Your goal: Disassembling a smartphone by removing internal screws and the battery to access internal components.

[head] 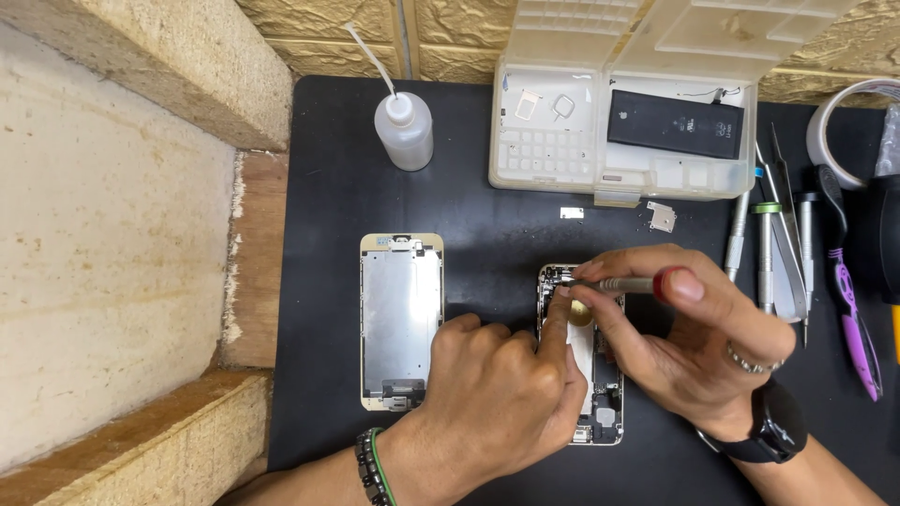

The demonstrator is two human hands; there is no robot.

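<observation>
Presently logged, with the opened phone body (583, 375) as landmark: it lies on the black mat (487, 234) covering the table, long axis running from the person toward the far wall, its connector end nearest the person and its camera end pointing away. Right hand (684, 333): fingers closed round a slim screwdriver (619, 283) with a red cap, shaft lying nearly level, crosswise to the phone body, tip at the upper left corner of its interior. Left hand (497, 394): curled over the phone body's near left side, forefinger stretched up to steady near the tip; whether it pinches anything cannot be told. Detached screen panel (401, 320): left of the phone body, parallel to it, well apart. Squeeze bottle (404, 129): beyond and left. Clear parts box (623, 141), lid up, a black battery (675, 123) inside: beyond. Two small metal plates (662, 216): loose on the mat between the box and the phone body. Spare drivers and tweezers (778, 253): right. Risks, as judged: the tip could slip off a tiny screw and score the board, given the shallow angle; a freed screw could roll off and vanish on the dark mat; pressing with the left hand might shift the phone body.
</observation>
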